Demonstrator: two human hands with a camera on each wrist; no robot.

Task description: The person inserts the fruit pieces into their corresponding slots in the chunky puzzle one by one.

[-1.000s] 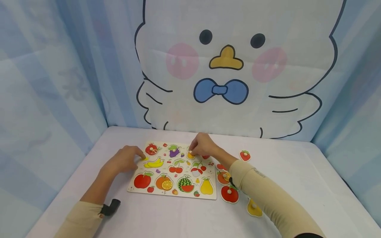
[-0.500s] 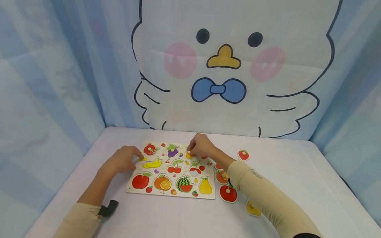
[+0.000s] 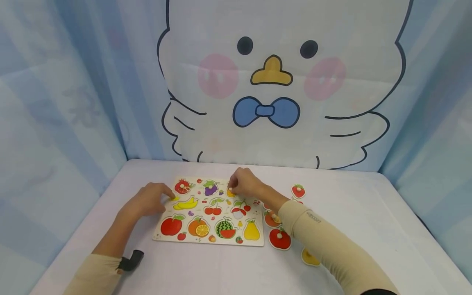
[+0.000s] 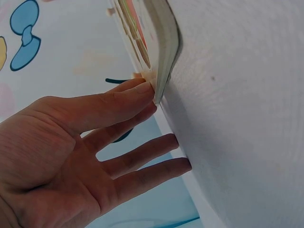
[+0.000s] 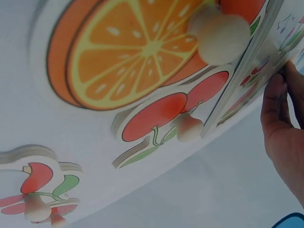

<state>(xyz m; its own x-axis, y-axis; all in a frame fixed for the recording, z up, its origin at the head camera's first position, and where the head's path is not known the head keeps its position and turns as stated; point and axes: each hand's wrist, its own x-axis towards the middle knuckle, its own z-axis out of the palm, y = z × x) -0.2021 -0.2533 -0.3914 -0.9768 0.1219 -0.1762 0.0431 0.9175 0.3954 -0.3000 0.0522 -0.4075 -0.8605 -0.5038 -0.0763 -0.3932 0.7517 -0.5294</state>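
A white fruit puzzle board lies on the table in the head view. My left hand is at its left edge, with thumb and index finger pinching the rim. In the left wrist view, the other fingers of the left hand stretch down toward the tabletop. My right hand reaches over the board's top row. Its fingertips pinch the knob of an orange-yellow puzzle piece, partly hidden by the fingers. In the right wrist view, the right hand shows only at the right edge.
Loose knobbed pieces lie right of the board: a strawberry, an orange, an apple and a yellow piece partly under the right sleeve. In the right wrist view, a cherry piece lies below the orange. Curtains surround the table.
The head view has shifted slightly, so everything sits further left in it. Both hands keep about the same places on the board, with the right still at the orange-yellow piece.
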